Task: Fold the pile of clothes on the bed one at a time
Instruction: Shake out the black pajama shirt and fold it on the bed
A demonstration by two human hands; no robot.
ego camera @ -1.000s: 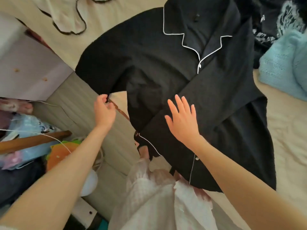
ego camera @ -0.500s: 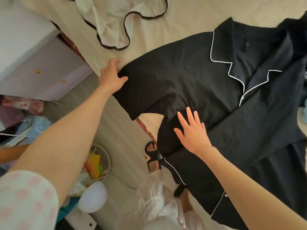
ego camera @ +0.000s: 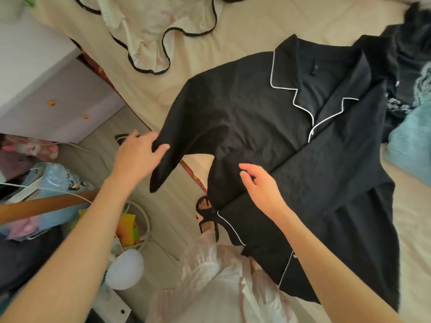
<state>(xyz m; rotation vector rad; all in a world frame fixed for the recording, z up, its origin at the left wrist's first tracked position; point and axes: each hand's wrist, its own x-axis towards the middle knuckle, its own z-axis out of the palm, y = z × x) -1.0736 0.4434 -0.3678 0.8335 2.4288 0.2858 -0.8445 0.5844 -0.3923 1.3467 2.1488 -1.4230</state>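
Shirt: black shirt point(ego camera: 268, 127), soft, light, floppy.
Left hand point(ego camera: 137, 155): gripping the sleeve point(ego camera: 168, 157) edge; best hold.
Right hand point(ego camera: 261, 187): relaxed, fingers apart, empty.

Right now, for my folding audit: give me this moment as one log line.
step: sleeve fold | left hand: grips sleeve | right hand: open over black shirt | bed: shirt face up, unfolded

One black short-sleeved pyjama shirt with white piping point(ego camera: 268, 117) lay on one cream-sheeted bed point(ego camera: 245, 24). One white frilly garment edged in black point(ego camera: 149, 31) lay there too, with one pale blue knitted piece point(ego camera: 410, 141) and one dark printed garment point(ego camera: 405, 66). Two bare hands were in view, left point(ego camera: 137, 157) and right point(ego camera: 263, 190). One white cabinet point(ego camera: 46, 89) stood beside the bed, and one black sandal point(ego camera: 206, 213) showed on the floor.
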